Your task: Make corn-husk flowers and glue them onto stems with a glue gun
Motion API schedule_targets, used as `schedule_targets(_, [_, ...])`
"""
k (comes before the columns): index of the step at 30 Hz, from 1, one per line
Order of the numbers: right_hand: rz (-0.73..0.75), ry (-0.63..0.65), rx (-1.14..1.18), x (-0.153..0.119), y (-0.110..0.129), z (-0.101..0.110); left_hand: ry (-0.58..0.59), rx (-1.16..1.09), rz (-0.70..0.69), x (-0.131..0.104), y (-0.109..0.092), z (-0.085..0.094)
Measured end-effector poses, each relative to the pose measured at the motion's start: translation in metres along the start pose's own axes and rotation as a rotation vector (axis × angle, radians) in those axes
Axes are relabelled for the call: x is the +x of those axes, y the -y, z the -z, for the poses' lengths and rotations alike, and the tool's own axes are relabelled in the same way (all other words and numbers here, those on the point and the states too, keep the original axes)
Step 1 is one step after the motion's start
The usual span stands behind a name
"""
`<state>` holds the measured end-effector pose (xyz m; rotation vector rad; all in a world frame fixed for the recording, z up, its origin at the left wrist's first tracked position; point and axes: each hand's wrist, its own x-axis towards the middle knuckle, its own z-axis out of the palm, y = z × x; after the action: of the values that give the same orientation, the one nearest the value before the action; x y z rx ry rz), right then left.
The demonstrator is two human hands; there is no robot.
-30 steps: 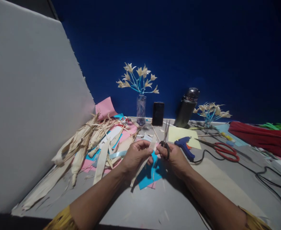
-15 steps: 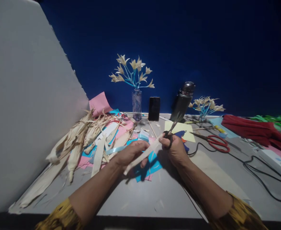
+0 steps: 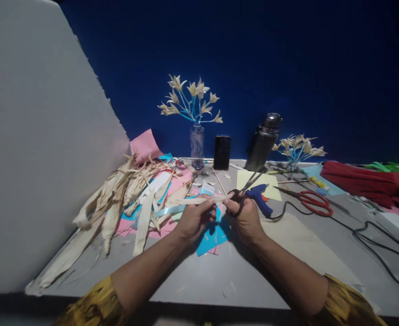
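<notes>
A pale husk strip (image 3: 194, 200) lies nearly level between my hands, above the middle of the table. My left hand (image 3: 196, 218) pinches it with thumb and fingers. My right hand (image 3: 245, 218) has black-handled scissors (image 3: 250, 182) hooked on its fingers, blades pointing up and away, while its thumb and fingertip touch the strip's right end. Blue paper (image 3: 213, 235) lies below my hands. A blue glue gun (image 3: 260, 198) rests just beyond my right hand.
Dried husks (image 3: 112, 208) pile up at the left. Behind stand a glass vase (image 3: 197, 147) of husk flowers, a phone (image 3: 222, 152) and a flask (image 3: 263, 141). Red-handled scissors (image 3: 316, 203), a black cable (image 3: 358, 231) and red cloth (image 3: 362, 181) lie at the right.
My left hand has moved right and now pinches the strip close to my right hand. The strip has swung from slanting toward me to nearly level. The scissors tilt more to the right.
</notes>
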<state>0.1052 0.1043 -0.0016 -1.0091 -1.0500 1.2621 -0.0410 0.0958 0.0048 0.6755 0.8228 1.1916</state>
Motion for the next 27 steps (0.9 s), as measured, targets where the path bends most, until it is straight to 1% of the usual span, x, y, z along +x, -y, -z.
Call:
schedule_targets(2, [-0.016, 0.008, 0.020, 0.001, 0.001, 0.000, -0.018, 0.021, 0.017, 0.002, -0.007, 0.004])
schedule_targets(4, [-0.044, 0.023, 0.035, 0.002, 0.004, 0.001, -0.003, 0.069, 0.001, 0.002, -0.011, 0.008])
schedule_targets(8, [-0.093, 0.056, -0.033, 0.003, 0.007, 0.002, 0.025, 0.148, -0.016, 0.003, -0.014, 0.012])
schedule_targets(11, [-0.090, 0.056, -0.118, 0.002, 0.008, 0.002, 0.023, 0.114, -0.007, 0.004, -0.015, 0.013])
schedule_targets(14, [-0.117, 0.112, -0.128, 0.002, 0.008, 0.003, -0.006, 0.095, -0.013, 0.005, -0.018, 0.013])
schedule_targets(17, [-0.179, 0.260, -0.132, 0.002, 0.008, 0.008, -0.014, 0.071, -0.059, 0.006, -0.025, 0.015])
schedule_targets(21, [-0.247, 0.518, -0.178, 0.003, 0.009, 0.015, 0.007, 0.032, -0.104, 0.008, -0.035, 0.019])
schedule_targets(24, [-0.225, 0.691, -0.238, 0.002, 0.015, 0.016, 0.002, 0.046, -0.159, 0.007, -0.042, 0.020])
schedule_targets(27, [-0.182, 0.776, -0.294, -0.001, 0.022, 0.014, -0.020, 0.103, -0.214, 0.004, -0.046, 0.019])
